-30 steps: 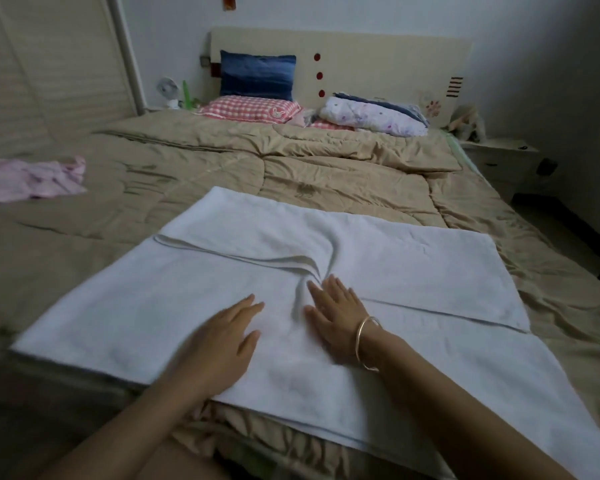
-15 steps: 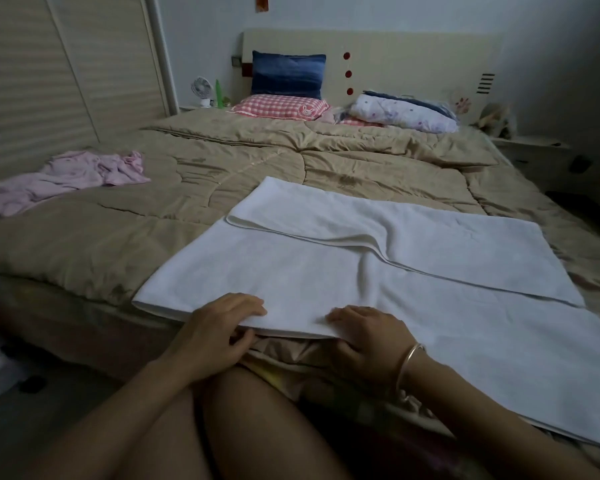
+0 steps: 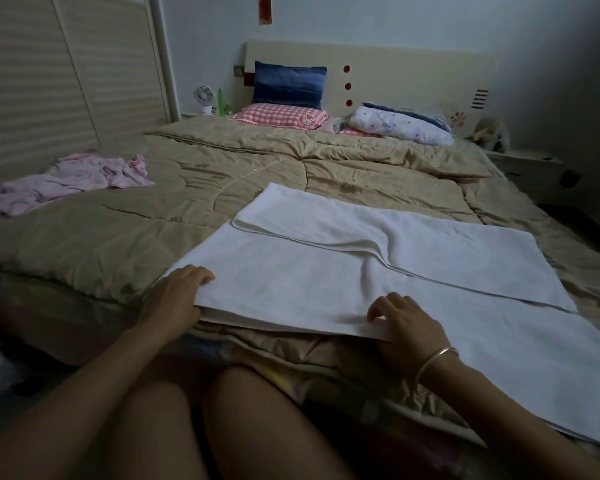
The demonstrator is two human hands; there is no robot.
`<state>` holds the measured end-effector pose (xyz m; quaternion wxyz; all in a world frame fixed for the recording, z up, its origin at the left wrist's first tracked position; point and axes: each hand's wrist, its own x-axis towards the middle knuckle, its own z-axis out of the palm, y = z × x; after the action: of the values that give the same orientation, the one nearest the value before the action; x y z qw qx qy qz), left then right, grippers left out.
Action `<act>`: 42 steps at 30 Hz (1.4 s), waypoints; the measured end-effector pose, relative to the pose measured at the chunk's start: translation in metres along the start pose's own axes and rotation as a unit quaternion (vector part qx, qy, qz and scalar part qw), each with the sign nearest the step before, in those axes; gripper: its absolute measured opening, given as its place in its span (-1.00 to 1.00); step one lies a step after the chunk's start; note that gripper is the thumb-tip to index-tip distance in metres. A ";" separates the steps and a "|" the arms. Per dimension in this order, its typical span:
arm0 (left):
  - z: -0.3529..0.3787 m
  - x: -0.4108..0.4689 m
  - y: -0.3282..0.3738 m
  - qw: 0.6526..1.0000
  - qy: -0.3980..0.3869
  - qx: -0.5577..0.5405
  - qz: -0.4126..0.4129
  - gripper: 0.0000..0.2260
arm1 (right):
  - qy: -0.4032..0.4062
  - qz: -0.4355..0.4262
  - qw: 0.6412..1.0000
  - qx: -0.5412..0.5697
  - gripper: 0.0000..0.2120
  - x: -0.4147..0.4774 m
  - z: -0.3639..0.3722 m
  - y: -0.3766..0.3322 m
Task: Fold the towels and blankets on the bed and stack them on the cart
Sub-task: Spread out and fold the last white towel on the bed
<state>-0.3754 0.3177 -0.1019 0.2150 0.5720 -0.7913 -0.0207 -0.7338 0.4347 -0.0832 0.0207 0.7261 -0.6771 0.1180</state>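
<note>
While the white towel (image 3: 326, 275) lies spread across the near part of the bed, on the tan quilt (image 3: 222, 181), its far portion is folded back over itself, and the folded edge runs slantwise across the middle. The left hand (image 3: 174, 299) grips the towel's near left corner, fingers (image 3: 201, 273) curled over the top, with the cloth raised a little off the quilt. The right hand (image 3: 407, 323) holds the near edge further right, its fingers (image 3: 388, 303) bent down onto the cloth and the thumb out of sight; a thin bangle (image 3: 433, 362) sits on that wrist. The two hands are well apart along that edge. A crumpled pink cloth (image 3: 77, 178) lies on the quilt far to the left. At the headboard (image 3: 413, 71) a blue pillow (image 3: 288, 84) stands behind a red checked pillow (image 3: 281, 116).
</note>
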 end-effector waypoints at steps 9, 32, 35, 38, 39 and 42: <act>-0.005 0.001 -0.030 0.983 -0.151 0.064 -0.077 -0.52 | -0.020 0.038 0.998 0.047 -0.75 -0.010 -0.004 0.036; -0.030 0.029 -0.011 0.989 0.109 -0.034 -0.092 -0.84 | 0.084 0.167 0.978 -0.090 -0.75 0.012 -0.023 0.026; -0.035 0.059 -0.004 0.969 0.157 -0.129 -0.143 -0.84 | 0.116 0.193 0.970 -0.087 -0.76 0.033 -0.028 0.037; -0.027 0.095 0.000 0.951 0.162 -0.192 -0.181 -0.80 | 0.164 0.178 0.968 -0.061 -0.78 0.054 -0.025 0.058; -0.021 0.105 -0.002 0.948 0.155 -0.206 -0.185 -0.80 | 0.179 0.161 0.969 -0.048 -0.81 0.060 -0.023 0.066; -0.005 0.155 -0.004 0.952 0.137 -0.215 -0.167 -0.79 | 0.205 0.113 0.972 -0.036 -0.84 0.099 -0.020 0.099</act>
<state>-0.4093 0.1752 -0.0493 0.4326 0.6337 -0.6242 -0.1474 -0.8286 0.3332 -0.0572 0.1717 0.6040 -0.7398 0.2416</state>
